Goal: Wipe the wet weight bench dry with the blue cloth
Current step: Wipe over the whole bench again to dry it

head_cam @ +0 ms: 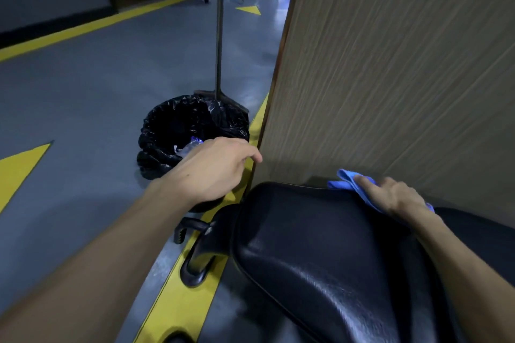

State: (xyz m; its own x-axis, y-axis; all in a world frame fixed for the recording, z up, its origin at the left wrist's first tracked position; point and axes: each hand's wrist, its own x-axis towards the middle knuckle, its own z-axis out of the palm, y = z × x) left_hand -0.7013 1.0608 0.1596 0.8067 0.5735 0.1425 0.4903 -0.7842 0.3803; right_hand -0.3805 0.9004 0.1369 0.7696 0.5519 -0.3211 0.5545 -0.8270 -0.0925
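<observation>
The weight bench's black padded seat [306, 245] fills the lower right and shines as if wet. My right hand [390, 195] lies flat on the blue cloth [348, 181] and presses it onto the pad's far right edge, close to the wooden panel. My left hand [214, 167] hovers in the air left of the bench, above the floor and a bin, with its fingers loosely curled downward and nothing in it.
A wood-grain panel [390, 64] stands upright right behind the bench. A bin lined with a black bag [192, 131] sits on the grey floor to the left, with a broom's pole [219, 36] rising behind it. The bench's black frame leg [195, 264] rests on a yellow floor stripe.
</observation>
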